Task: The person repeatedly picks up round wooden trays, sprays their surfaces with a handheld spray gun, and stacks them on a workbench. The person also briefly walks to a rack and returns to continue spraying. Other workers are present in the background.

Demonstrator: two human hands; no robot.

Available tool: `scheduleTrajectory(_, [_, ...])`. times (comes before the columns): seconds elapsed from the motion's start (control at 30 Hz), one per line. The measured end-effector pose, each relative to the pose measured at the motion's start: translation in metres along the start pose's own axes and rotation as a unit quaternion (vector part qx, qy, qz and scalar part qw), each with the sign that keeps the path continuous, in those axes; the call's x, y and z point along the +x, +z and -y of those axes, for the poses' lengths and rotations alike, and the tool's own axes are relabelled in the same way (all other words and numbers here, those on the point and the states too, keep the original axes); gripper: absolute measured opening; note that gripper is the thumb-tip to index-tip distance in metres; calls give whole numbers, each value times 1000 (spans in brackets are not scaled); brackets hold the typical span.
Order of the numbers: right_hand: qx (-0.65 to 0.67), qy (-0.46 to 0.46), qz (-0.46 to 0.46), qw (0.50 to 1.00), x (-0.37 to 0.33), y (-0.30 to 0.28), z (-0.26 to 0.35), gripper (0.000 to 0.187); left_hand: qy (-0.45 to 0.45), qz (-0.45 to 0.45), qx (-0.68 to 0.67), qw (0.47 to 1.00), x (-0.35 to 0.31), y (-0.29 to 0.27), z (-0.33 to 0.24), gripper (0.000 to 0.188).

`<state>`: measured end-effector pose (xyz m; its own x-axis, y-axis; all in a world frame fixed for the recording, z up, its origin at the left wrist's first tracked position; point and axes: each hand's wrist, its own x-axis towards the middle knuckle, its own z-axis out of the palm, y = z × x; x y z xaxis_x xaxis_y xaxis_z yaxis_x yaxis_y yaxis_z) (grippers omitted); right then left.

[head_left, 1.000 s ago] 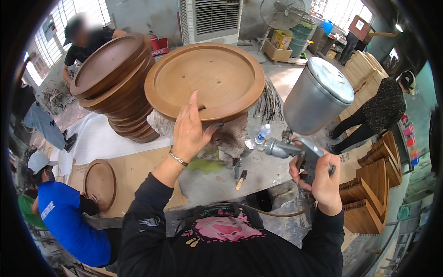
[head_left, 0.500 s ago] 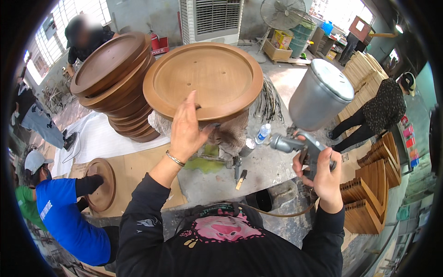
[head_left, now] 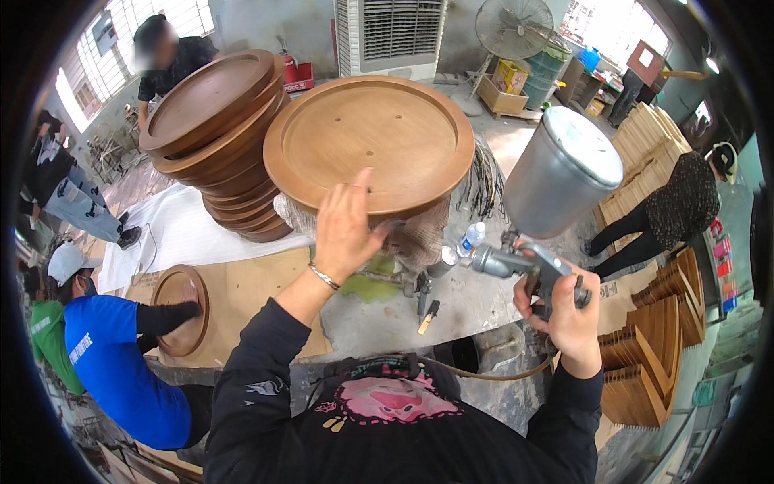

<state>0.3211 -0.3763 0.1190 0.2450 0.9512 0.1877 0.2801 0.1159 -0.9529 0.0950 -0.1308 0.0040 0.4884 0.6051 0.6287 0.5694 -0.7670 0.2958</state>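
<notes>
R hand point(head_left: 574, 310) is gripping the grey spray gun point(head_left: 520, 265), mid-right of frame, L hand point(head_left: 347, 226) meets the round wooden tray point(head_left: 355, 141), upper ctr, can't tell if clasping, w/ stacked trays point(head_left: 230, 167) upper left, fan point(head_left: 514, 28) top right.

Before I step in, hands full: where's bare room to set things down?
Bare cardboard shows between the flat disc and left sleeve; bare floor, between the wooden-handled tool and right hand. It's crowded around the bottle, between cloth and spray gun.
</notes>
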Motion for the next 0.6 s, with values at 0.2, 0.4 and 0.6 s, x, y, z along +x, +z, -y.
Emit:
scheduleTrajectory(0.2, [1, -30, -39, 999, -1, -11, -3, 80, 4, 97, -23, 995, 13, -48, 36, 108])
scheduleTrajectory(0.4, [-39, -24, -82, 996, 5, -13, -13, 65, -45, 55, -81, 994, 9, -57, 59, 112])
scheduleTrajectory(0.6, [20, -37, 13, 999, 0, 0, 0, 78, -5, 55, -88, 995, 4, -19, 18, 108])
